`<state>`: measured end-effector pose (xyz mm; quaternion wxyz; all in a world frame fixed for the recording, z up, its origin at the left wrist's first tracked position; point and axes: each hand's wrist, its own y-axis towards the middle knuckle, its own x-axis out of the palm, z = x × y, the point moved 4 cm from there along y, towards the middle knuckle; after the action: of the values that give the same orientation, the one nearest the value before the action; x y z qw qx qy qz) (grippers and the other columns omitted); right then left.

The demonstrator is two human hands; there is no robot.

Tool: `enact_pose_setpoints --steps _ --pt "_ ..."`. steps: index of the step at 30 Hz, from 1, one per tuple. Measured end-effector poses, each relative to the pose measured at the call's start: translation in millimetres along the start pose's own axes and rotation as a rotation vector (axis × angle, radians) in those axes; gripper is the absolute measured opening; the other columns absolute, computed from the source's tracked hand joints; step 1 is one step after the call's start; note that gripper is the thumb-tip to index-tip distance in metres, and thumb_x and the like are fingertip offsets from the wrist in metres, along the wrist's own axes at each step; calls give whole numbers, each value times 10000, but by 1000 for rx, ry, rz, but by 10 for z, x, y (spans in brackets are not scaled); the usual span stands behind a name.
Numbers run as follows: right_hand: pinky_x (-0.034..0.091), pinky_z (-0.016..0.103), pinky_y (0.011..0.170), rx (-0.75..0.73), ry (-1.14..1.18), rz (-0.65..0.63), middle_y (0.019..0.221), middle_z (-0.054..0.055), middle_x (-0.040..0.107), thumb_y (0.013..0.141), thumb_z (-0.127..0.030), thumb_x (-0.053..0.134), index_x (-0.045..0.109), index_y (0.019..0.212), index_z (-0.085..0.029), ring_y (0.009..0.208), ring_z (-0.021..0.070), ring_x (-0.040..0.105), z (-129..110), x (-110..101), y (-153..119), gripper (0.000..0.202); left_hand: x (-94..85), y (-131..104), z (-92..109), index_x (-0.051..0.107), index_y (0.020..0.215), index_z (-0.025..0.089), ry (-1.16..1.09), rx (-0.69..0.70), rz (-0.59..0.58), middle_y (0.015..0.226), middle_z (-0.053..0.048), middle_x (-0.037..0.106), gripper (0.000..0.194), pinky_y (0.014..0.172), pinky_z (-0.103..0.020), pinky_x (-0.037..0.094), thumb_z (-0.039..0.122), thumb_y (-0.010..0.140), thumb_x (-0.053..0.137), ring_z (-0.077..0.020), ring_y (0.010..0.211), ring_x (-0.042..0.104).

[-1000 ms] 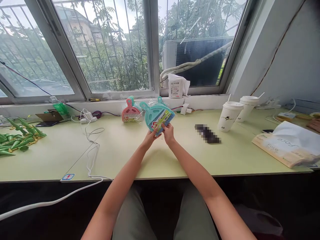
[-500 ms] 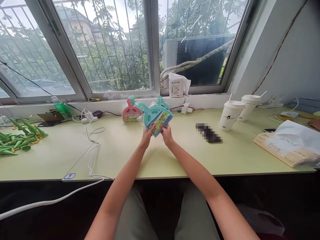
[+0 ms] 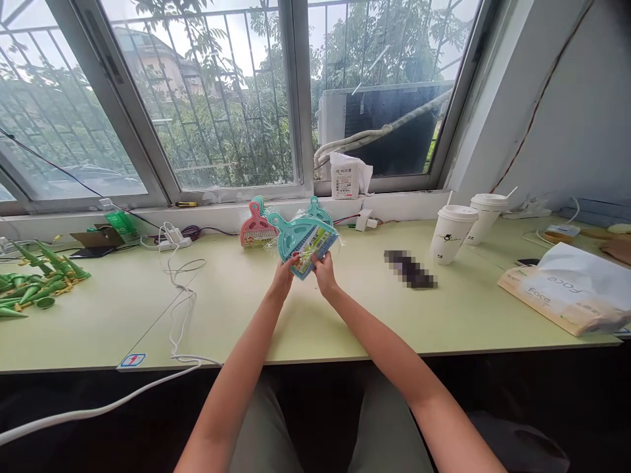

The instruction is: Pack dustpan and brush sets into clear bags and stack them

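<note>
the left hand (image 3: 282, 278) and the right hand (image 3: 325, 274) held a teal dustpan-and-brush set (image 3: 294, 238) between them, over the desk (image 3: 345, 332), about midway along it and toward its back edge. both grips were closed on the lower part of the set, the left hand at its lower left side and the right hand at its lower right. the set was tilted, its handle (image 3: 273, 221) up and to the left, and it was wrapped in clear plastic with a yellow-green label (image 3: 319, 243). whether its underside touched the desk could not be told.

behind it, by the back edge, stood a pink-fronted stack of similar sets (image 3: 259, 230) to the left and another teal set (image 3: 320, 211), partly hidden, to the right. a white cable (image 3: 180, 322) ran from near the back edge down past the front edge. green cone-shaped pieces (image 3: 42, 282) lay heaped at the left end. toward the right end stood two white lidded cups (image 3: 451, 236); a pixelated dark object (image 3: 410, 269) lay to their left, and a tissue pack (image 3: 566, 292) rested near the front right corner.
</note>
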<state>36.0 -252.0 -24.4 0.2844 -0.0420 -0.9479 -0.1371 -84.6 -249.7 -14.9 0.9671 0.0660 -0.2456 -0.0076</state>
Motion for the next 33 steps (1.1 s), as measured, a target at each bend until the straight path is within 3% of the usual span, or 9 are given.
enact_pose_setpoints --steps 4,9,14,20,25,33 --pt "555 364 859 -6 6 66 1162 73 625 753 -304 619 473 1070 -236 1020 196 633 66 -65 24 355 53 -31 -88 646 1078 143 11 -24 -97 1136 -108 689 505 966 -389 463 305 623 795 -276 1103 617" --pt "563 367 850 -22 40 112 1170 83 622 746 -275 603 465 1056 -232 1026 202 636 1 -144 112 342 204 -108 -164 605 1198 244 55 -121 -248 1319 -74 603 551 973 -414 458 409 697 766 -288 1228 542" --pt "555 365 877 -10 53 66 1222 83 603 765 -283 604 452 1096 -243 1071 198 626 62 -76 34 366 105 -39 -79 640 1098 164 48 31 -156 1155 -100 679 554 942 -380 467 363 607 804 -294 1136 597" --pt "556 326 870 90 32 103 1216 55 599 731 -194 537 430 1126 -254 1046 169 627 183 -43 -23 413 -80 16 -116 641 990 153 181 -30 12 948 -74 709 566 727 -326 508 336 494 842 -244 865 667" --pt "561 316 848 96 39 3 1134 26 625 695 -178 561 438 1077 -257 997 161 635 111 -27 33 409 -68 6 -67 627 1017 156 139 -10 -3 985 -76 702 598 692 -302 523 333 490 848 -222 848 665" --pt "567 312 788 154 -39 29 989 15 660 676 -108 558 480 1003 -225 880 158 652 12 -94 94 356 -37 -11 -134 581 1112 170 196 -33 -106 1090 -105 672 581 686 -357 576 346 609 811 -215 844 662"
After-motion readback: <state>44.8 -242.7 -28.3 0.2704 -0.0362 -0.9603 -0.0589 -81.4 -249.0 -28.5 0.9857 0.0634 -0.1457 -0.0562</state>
